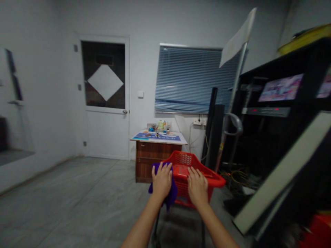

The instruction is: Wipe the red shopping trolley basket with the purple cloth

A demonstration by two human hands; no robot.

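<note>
- Cloth [172, 194], purple, hanging beneath the left hand [162, 179], at the near left of the cart [182, 191].
- Right hand [198, 186] over its near side (whether either hand grips, I can't tell).
- Cloth looks soft, light; cart seems stiff, best held by its rim.

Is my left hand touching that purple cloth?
Touching. The head view shows the left hand lying on the purple cloth, no gap visible.
</note>
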